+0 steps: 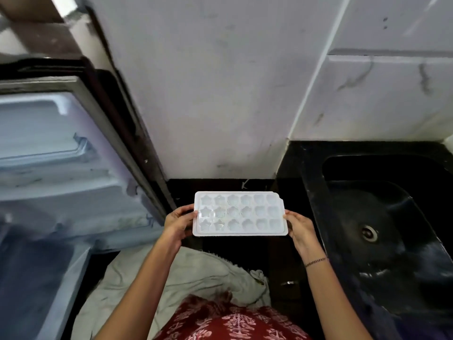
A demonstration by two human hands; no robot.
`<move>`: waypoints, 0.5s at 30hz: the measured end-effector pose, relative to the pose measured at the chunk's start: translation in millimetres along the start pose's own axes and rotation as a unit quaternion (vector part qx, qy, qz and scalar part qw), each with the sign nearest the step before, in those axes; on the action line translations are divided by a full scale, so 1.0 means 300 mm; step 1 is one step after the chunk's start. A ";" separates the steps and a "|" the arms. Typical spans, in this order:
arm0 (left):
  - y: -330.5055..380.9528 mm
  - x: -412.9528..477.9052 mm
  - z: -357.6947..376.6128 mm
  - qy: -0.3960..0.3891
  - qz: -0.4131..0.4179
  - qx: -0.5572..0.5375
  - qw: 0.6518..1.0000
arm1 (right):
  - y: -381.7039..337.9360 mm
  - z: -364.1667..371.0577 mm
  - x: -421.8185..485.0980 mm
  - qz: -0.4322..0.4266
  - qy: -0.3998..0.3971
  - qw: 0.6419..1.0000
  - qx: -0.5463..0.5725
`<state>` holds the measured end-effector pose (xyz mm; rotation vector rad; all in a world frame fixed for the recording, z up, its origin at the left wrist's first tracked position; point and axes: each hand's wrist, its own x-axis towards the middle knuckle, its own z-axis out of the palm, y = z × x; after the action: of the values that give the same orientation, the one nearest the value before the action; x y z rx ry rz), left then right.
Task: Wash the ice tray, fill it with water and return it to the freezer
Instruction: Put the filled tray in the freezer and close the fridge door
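head — worn, wide-angle | faces forward and down | close above ice tray (239,213)

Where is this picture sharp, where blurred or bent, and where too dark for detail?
Head view: the ice tray is sharp and evenly lit; the fridge door is smeared; edges of the wall bow with the wide lens; the black sink swallows detail.

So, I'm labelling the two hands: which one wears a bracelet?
The right hand, holding the ice tray at its sink end: a thin beaded bracelet circles its wrist. The left hand, at the freezer end, has a bare wrist.
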<state>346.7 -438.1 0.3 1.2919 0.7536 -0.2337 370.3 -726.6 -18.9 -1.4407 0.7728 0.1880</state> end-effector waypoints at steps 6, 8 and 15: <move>-0.052 -0.098 -0.145 0.097 -0.002 -0.053 0.994 | 0.016 0.154 -0.032 0.007 -0.072 0.997 -0.026; -0.075 -0.135 -0.193 0.125 0.002 -0.070 0.990 | 0.026 0.208 -0.042 0.012 -0.096 0.995 -0.034; -0.157 -0.248 -0.367 0.214 0.005 -0.137 0.967 | 0.083 0.397 -0.102 0.012 -0.200 0.975 -0.093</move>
<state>224.2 -368.3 1.1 1.0895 1.1055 0.1629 376.6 -601.6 -28.9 -1.5049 0.4494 0.5643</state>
